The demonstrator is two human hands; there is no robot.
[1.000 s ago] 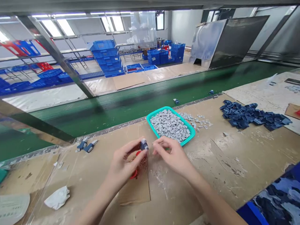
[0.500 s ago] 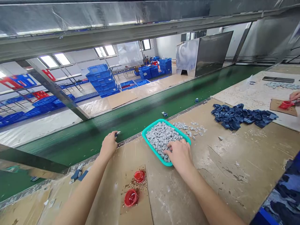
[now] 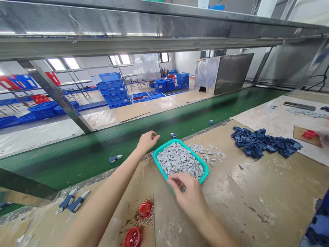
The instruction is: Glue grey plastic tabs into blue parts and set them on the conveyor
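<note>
My left hand [image 3: 147,140] reaches out to the edge of the green conveyor belt [image 3: 102,147], just past the far-left corner of the teal tray [image 3: 205,176]. Its fingers are loosely curled with nothing in them. A blue and grey assembled piece [image 3: 115,158] lies on the belt to its left. My right hand [image 3: 186,193] is at the tray's near edge, pinching a small grey piece [image 3: 183,188] between thumb and fingers. The tray is heaped with small grey pieces [image 3: 177,161].
Two red caps [image 3: 145,209] sit on a cardboard scrap near me. Loose grey pieces [image 3: 208,154] lie right of the tray, a pile of dark blue parts [image 3: 264,145] farther right. Blue pieces [image 3: 73,204] lie at the bench's left. A steel shelf [image 3: 154,31] hangs overhead.
My left hand carried the assembled piece to the belt and let it go, then moved right toward the tray. My right hand dipped into the tray and pulled back with a grey piece.
</note>
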